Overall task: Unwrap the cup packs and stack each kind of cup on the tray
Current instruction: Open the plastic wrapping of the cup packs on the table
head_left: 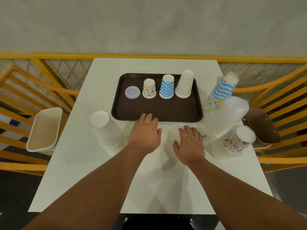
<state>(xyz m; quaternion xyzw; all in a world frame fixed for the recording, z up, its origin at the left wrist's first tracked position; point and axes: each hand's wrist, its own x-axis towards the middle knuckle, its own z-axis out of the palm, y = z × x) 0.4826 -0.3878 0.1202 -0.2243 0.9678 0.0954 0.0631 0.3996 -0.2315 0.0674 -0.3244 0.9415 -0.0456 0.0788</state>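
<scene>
A clear plastic wrapper lies flat on the white table, low centre of the frame, just below the dark brown tray. Its long axis seems to run left to right. The left hand rests at its left end, the right hand on top; both are released, fingers spread, gripping nothing.

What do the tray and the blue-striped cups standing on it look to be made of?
Tray: probably moulded plastic, dark brown, matte, with a fine textured surface and rounded raised rim. Blue-striped cups: apparently paper, matte printed zigzag bands, white rolled rims showing at the bottom of the upturned stack.
</scene>
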